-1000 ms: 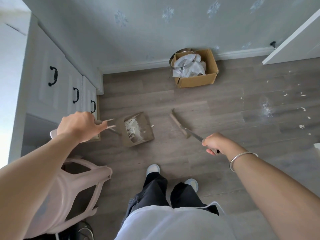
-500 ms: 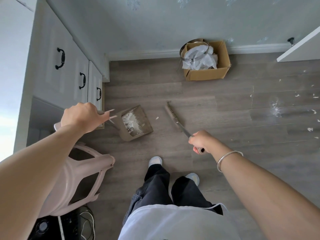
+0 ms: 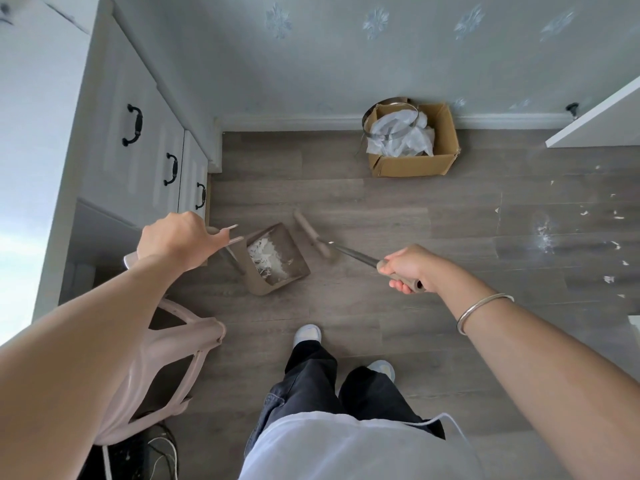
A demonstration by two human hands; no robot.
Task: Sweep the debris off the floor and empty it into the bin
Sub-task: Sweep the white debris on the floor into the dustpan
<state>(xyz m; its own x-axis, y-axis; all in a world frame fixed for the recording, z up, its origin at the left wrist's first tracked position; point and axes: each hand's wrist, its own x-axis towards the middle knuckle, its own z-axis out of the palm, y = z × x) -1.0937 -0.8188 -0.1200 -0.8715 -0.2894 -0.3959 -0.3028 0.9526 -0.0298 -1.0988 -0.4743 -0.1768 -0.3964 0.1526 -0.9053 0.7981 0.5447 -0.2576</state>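
My left hand (image 3: 175,239) grips the long handle of a brown dustpan (image 3: 277,259), which sits on the floor with a heap of white debris inside it. My right hand (image 3: 408,266) is closed around the handle of a broom, whose brown brush head (image 3: 311,233) lies just right of the dustpan's mouth. More white debris (image 3: 545,233) is scattered over the floor at the right. The bin, a cardboard box (image 3: 414,164) lined with a white bag, stands against the far wall beyond the dustpan.
White cabinets with black handles (image 3: 131,124) line the left side. A pale pink chair (image 3: 166,355) stands under my left arm, with cables on the floor below it. A white door or panel (image 3: 595,123) juts in at the upper right. My feet (image 3: 306,334) stand on the wooden floor.
The broom head has swept left, ending close beside the dustpan's mouth. The small white scrap seen by the dustpan before no longer shows on the floor. The dustpan has hardly moved.
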